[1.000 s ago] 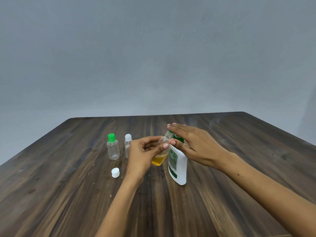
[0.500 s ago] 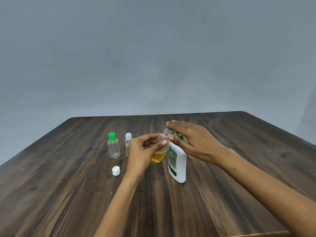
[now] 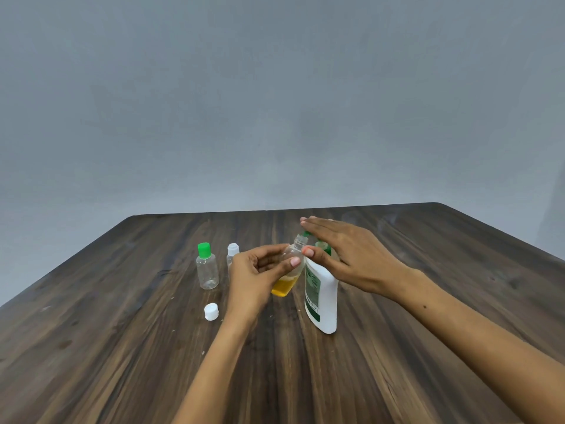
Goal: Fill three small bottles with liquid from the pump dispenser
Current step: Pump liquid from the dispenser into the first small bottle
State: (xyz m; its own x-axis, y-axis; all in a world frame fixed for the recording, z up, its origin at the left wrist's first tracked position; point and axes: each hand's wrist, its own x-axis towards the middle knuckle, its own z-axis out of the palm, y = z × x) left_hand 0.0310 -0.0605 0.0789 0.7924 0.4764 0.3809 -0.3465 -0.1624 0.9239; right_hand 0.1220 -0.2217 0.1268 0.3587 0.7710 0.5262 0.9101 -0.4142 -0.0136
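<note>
Near the middle of the wooden table (image 3: 122, 347), the left hand (image 3: 256, 280) is gripping a small clear bottle (image 3: 289, 270), fingers and thumb curled round its body, tilting its open neck toward the green nozzle of the white pump dispenser (image 3: 321, 298). Compared with a second ago, the right hand (image 3: 345, 255) is sitting a little higher and flatter; its fingers are lying straight across the pump head, the thumb reaching down beside the small bottle's neck, so it is pressing rather than clasping. The held bottle is staying in much the same place against the dispenser's upper side, and the yellow liquid in it is looking about as deep as before, filling roughly the lower third.

Left of the hands, a clear bottle with a green cap (image 3: 207, 267) is standing upright and looking empty. Just beside it, a second clear bottle with a white cap (image 3: 232, 255) is standing partly hidden behind the left hand; whether it holds anything cannot be told. Nearer the person, a loose white cap (image 3: 211, 311) is lying on the table, apart from both bottles. The dispenser is standing upright, its green label facing left.
</note>
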